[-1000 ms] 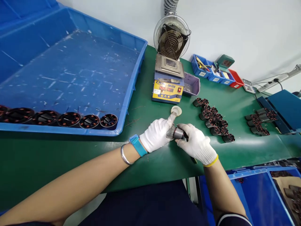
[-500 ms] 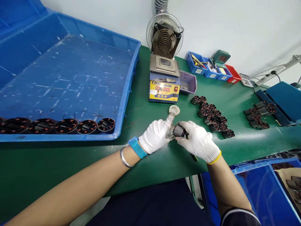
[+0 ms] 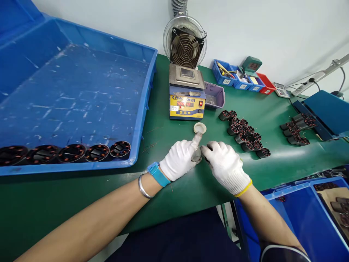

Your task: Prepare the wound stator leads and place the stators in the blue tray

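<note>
My left hand, in a white glove with grey-stained fingertips, points its index finger at a small white round dish, the fingertip by its near rim. Its other fingers curl in; what they hold, if anything, is hidden. My right hand, gloved too, is closed beside the left fingertips, its knuckles up. A dark spot shows at its fingers, but I cannot make out what is in its grip. A bit of green peeks out behind its knuckles. Several black motor stators with copper windings stand right of the hands.
A blue tray on the left holds a row of stators along its near wall. A solder pot stands under a fan, beside a purple bin. More stators stand at right. Small tool bins line the wall.
The dark cylindrical stator seen between my hands is out of sight now. My right hand has turned knuckles up and its fingers have closed. The view has shifted slightly.
</note>
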Demonstrator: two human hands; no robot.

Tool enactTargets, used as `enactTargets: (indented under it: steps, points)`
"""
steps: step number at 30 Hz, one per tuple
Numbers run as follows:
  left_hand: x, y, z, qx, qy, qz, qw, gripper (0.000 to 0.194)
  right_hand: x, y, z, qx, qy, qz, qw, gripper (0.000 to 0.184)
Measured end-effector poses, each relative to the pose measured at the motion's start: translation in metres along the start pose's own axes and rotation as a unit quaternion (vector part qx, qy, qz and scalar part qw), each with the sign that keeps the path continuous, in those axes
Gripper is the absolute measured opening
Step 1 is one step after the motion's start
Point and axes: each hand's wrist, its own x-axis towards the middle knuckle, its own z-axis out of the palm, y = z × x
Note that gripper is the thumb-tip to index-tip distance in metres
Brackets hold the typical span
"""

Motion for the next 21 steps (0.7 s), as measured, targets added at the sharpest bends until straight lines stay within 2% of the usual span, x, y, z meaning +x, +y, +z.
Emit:
enactTargets:
  steps: [3, 6, 8, 11, 14, 16, 18, 21]
  points:
    - [0.003, -0.001, -0.005, -0.010, -0.038, -0.023, 0.999, 0.069, 0.000, 0.010, -0.004, -0.016, 0.037, -0.020, 0.999, 0.031]
    - [0.007, -0.003, -0.010, -0.059, -0.062, -0.021, 0.996, 0.082, 0.015, 0.031, -0.021, -0.037, 0.104, -0.021, 0.994, 0.036]
    - [0.009, -0.005, -0.011, -0.097, -0.044, -0.014, 0.994, 0.088, 0.041, 0.047, -0.042, -0.046, 0.149, 0.003, 0.988, 0.042]
    - [0.011, -0.011, -0.009, -0.110, 0.003, -0.024, 0.994, 0.075, 0.100, 0.063, -0.082, -0.036, 0.199, 0.043, 0.978, 0.048]
    - [0.014, -0.019, -0.003, -0.088, 0.053, -0.075, 0.992, 0.064, 0.166, 0.067, -0.116, -0.040, 0.196, 0.046, 0.979, 0.047]
    - [0.016, -0.023, 0.000, -0.073, 0.089, -0.105, 0.988, 0.061, 0.201, 0.063, -0.128, -0.039, 0.172, 0.055, 0.983, 0.049]
    - [0.017, -0.026, 0.003, -0.063, 0.112, -0.118, 0.985, 0.059, 0.225, 0.056, -0.131, -0.034, 0.150, 0.063, 0.986, 0.047]
    - [0.018, -0.027, 0.007, -0.051, 0.116, -0.114, 0.985, 0.061, 0.243, 0.049, -0.129, -0.030, 0.137, 0.053, 0.989, 0.043]
